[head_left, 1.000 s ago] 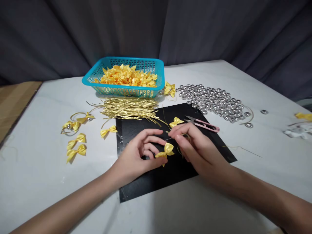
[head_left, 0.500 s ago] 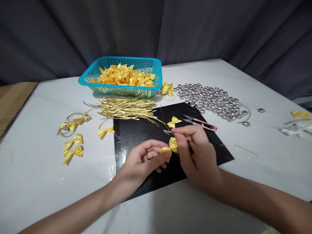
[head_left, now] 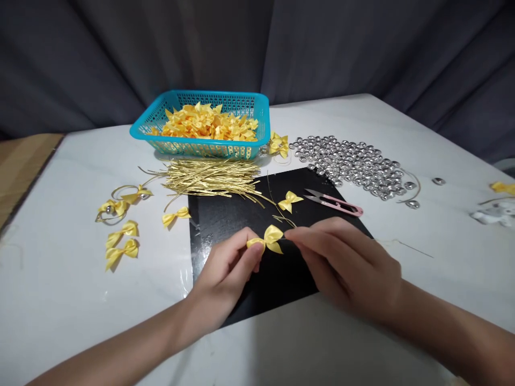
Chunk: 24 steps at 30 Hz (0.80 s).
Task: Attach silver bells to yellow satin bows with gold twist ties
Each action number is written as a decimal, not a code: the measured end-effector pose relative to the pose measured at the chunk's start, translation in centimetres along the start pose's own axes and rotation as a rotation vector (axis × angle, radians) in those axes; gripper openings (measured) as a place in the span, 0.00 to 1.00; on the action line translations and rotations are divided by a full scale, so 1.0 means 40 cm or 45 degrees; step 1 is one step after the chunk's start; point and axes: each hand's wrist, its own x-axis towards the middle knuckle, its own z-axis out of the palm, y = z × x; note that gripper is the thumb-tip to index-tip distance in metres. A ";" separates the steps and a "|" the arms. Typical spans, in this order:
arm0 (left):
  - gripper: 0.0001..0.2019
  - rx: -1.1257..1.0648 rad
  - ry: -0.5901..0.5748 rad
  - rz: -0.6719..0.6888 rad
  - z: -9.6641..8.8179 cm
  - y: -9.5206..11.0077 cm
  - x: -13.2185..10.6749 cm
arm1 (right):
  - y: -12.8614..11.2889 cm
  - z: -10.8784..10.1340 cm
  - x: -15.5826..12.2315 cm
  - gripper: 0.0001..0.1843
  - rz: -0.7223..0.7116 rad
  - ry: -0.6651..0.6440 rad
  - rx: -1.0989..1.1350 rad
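Note:
My left hand (head_left: 229, 271) pinches a small yellow ribbon bow (head_left: 269, 238) by its left loop, just above the black mat (head_left: 241, 214). To the right of the bow, my right hand (head_left: 346, 265) has its fingertips closed on a thin gold wire (head_left: 286, 236) that runs to the bow's centre. A second yellow bow (head_left: 289, 201) lies on the mat behind them, beside loose gold wire ends.
A teal basket (head_left: 257, 107) full of yellow bows stands at the back. In front of it lies a heap of gold wires (head_left: 209, 177). Pink thread snips (head_left: 336, 202) and a pile of silver beads (head_left: 354, 163) are to the right. Several bows (head_left: 120, 241) lie at left.
My left hand has raised the bow and turned it to face me. My right hand moved down and right, drawing the wire sideways from the bow.

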 end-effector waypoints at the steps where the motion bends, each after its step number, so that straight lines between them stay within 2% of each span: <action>1: 0.16 0.000 -0.008 0.001 0.000 -0.001 0.000 | -0.002 0.000 -0.001 0.10 -0.025 -0.026 -0.015; 14: 0.15 0.005 -0.021 0.041 0.000 0.001 -0.005 | -0.002 0.009 -0.004 0.09 -0.116 -0.072 -0.079; 24: 0.15 0.024 -0.018 0.053 0.001 0.005 -0.003 | 0.000 0.014 -0.006 0.09 -0.083 -0.104 0.007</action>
